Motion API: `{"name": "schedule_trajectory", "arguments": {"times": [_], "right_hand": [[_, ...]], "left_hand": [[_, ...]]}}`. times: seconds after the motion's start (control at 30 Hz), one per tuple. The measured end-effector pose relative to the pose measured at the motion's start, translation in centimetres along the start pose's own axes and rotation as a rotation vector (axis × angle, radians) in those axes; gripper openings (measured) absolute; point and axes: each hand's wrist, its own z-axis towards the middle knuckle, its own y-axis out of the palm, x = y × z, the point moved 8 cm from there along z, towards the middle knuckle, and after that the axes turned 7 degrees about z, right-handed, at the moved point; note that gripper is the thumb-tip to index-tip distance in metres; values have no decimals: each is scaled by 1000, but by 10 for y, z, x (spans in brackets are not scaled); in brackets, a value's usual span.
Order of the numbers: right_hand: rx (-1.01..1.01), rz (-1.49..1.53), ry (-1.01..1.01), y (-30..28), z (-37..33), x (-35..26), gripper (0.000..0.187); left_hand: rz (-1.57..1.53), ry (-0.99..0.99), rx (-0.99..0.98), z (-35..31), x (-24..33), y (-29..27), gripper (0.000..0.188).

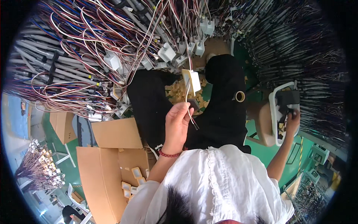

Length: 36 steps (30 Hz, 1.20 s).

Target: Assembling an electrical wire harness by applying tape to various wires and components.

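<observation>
My left hand [178,116] is closed in a pinch on thin wires [187,98] in front of my lap. Just above the fingers is a white plastic box [194,81] with a yellowish flange, and the wires' dark ends poke out below the hand. More wires run up from the box to the bundles above. Over at the right, my right hand [293,121] reaches into a white plastic bin [273,112]. Its fingers are curled by some dark material [289,97]; what they hold is too small to make out.
Thick bundles of wires [112,22] with white boxes hang ahead; dark cables [291,56] fill the far right. A tape roll [240,96] rests on my right thigh. Yellowish scraps [175,89] lie between my legs. An open cardboard box [89,175] with framed pieces stands at the left.
</observation>
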Motion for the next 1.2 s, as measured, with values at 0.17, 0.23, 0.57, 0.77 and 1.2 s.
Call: {"name": "schedule_trajectory", "arguments": {"times": [0.17, 0.23, 0.57, 0.77, 1.2], "right_hand": [[46, -397, -149, 23, -4, 6, 33], [72, -151, -358, 26, -24, -81, 27], [-678, 967, -560, 110, -187, -351, 23], [-621, 866, -464, 105, -174, -354, 12], [-1232, 1260, 204, 153, -202, -337, 13]], "left_hand": [[75, -10, -72, -3, -2, 14, 12], [142, 2, -74, -7, -1, 18, 11], [-119, -82, -145, -14, -9, 19, 10], [185, 86, -51, -13, 19, 13, 11], [194, 59, -167, -10, 12, 13, 13]]}}
